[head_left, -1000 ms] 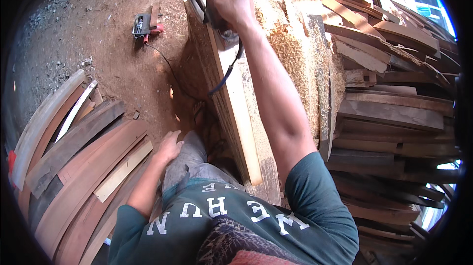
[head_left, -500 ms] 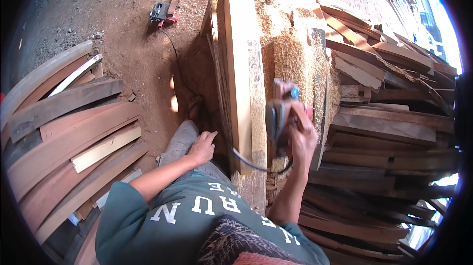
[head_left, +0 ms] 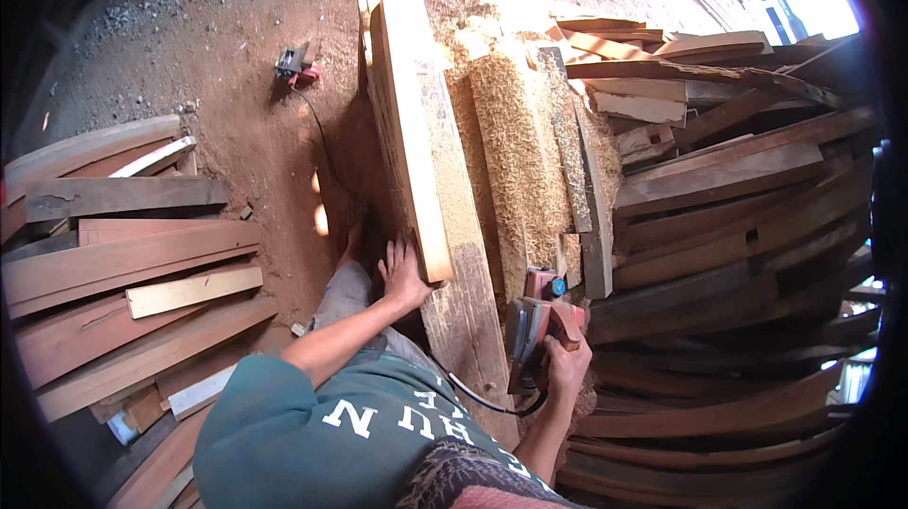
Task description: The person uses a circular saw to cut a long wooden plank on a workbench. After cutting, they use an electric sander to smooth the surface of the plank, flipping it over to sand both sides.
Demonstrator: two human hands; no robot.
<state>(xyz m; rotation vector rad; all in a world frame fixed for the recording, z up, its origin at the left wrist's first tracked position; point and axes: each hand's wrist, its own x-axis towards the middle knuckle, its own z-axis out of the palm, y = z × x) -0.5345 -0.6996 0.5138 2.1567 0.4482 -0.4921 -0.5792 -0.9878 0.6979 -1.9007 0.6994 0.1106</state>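
Note:
My right hand (head_left: pixel 567 365) is closed around the handle of an electric hand planer (head_left: pixel 537 327), red and dark grey with a blue knob. The planer is tipped on its side, beyond the near right part of the bench beam, and its black cord (head_left: pixel 487 405) loops toward my body. My left hand (head_left: pixel 404 277) lies against the near end of a long, pale-topped wooden board (head_left: pixel 416 159), fingers spread on its side. This board rests lengthwise on a wider, weathered beam (head_left: pixel 468 301); my left thumb is partly hidden at the board's end.
Wood shavings (head_left: pixel 515 149) are heaped right of the beam, beside a dark plank (head_left: pixel 566 140). Stacked timber (head_left: pixel 719 178) fills the right side; more boards (head_left: pixel 132 263) lie at left. A second corded power tool (head_left: pixel 299 66) sits on the dirt floor (head_left: pixel 236 149).
My left hand has moved from near my thigh onto the board's near end. My right hand has brought the planer nearer to me, off the shavings. The view has turned somewhat.

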